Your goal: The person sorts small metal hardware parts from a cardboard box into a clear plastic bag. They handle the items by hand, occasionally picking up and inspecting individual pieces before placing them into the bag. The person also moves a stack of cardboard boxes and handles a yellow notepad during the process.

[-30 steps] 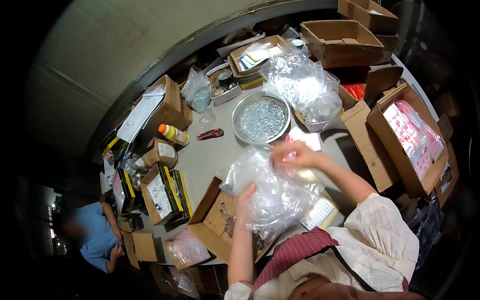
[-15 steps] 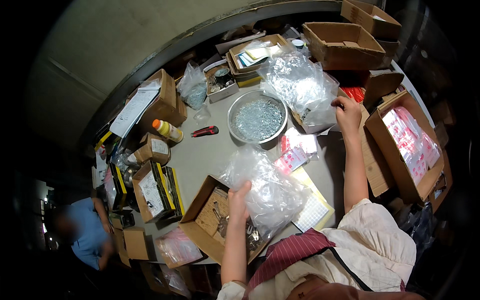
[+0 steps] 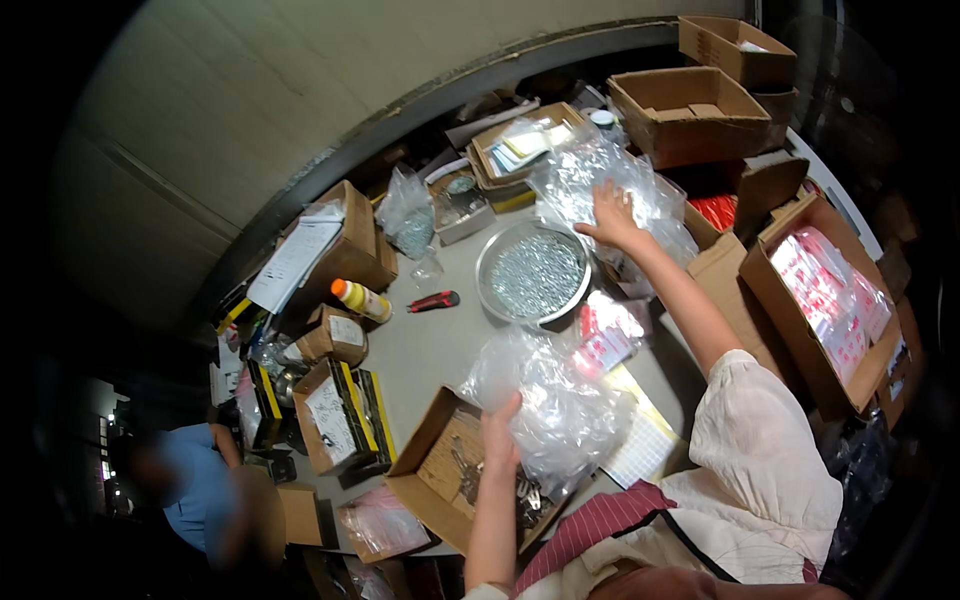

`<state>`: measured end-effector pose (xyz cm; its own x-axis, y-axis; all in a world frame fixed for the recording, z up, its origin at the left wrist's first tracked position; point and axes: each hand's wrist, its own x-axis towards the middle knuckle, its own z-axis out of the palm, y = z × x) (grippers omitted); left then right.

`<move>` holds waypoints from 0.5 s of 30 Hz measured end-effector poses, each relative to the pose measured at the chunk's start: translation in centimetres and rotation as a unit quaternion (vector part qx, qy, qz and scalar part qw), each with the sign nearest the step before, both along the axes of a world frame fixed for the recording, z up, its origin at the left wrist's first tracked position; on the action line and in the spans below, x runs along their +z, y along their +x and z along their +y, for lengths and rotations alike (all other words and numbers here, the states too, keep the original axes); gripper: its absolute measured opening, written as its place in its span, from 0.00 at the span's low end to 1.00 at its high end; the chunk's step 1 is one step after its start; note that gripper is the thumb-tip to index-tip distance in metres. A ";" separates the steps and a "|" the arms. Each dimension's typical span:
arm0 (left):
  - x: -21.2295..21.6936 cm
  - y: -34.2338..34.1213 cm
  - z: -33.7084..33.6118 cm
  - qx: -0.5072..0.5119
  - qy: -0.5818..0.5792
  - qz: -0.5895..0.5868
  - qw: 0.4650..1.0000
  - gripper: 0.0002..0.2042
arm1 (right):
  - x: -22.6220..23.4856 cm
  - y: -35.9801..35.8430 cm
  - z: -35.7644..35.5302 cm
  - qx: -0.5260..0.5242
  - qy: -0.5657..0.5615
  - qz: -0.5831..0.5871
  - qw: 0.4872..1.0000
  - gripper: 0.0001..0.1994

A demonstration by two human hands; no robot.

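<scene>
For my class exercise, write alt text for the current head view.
The left hand holds a clear plastic bag by a cardboard box; the right hand is spread over heaped clear plastic beside a bowl of small metal pieces.

The clear plastic bag (image 3: 560, 405) nearer the wearer is loose, thin and heavily crumpled, its film milky where folds overlap and streaked with bright glare. It is held at its left side, spread at a slant above the tabletop (image 3: 405, 345), its lower left part overhanging an open cardboard box (image 3: 420, 480) and its right edge overlapping a gridded sheet (image 3: 640, 450). Whether anything is inside cannot be made out. The heap of clear plastic film (image 3: 570, 178) lies farther off, just beside the right of the metal bowl (image 3: 483, 283), rumpled, shiny and pressed upon near its middle; its separate pieces cannot be counted.
</scene>
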<state>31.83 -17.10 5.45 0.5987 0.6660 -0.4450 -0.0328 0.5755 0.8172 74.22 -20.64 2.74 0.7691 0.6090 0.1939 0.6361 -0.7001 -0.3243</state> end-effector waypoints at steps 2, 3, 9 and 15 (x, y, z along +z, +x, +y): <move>-0.5 -0.9 0.0 0.022 0.001 -0.018 1.000 0.25 | 0.0 2.2 1.3 -0.080 -0.055 -0.039 0.994 0.54; -0.4 -1.0 0.1 0.030 -0.006 -0.015 0.999 0.25 | 0.3 4.1 1.5 -0.117 -0.050 -0.017 0.992 0.59; -4.2 -1.9 0.9 0.033 -0.096 -0.027 0.994 0.23 | 0.6 8.1 1.7 -0.118 -0.026 0.102 0.988 0.64; -3.7 -0.6 1.0 0.004 -0.081 -0.013 0.997 0.23 | -0.2 10.2 -1.5 -0.108 0.085 0.052 0.989 0.27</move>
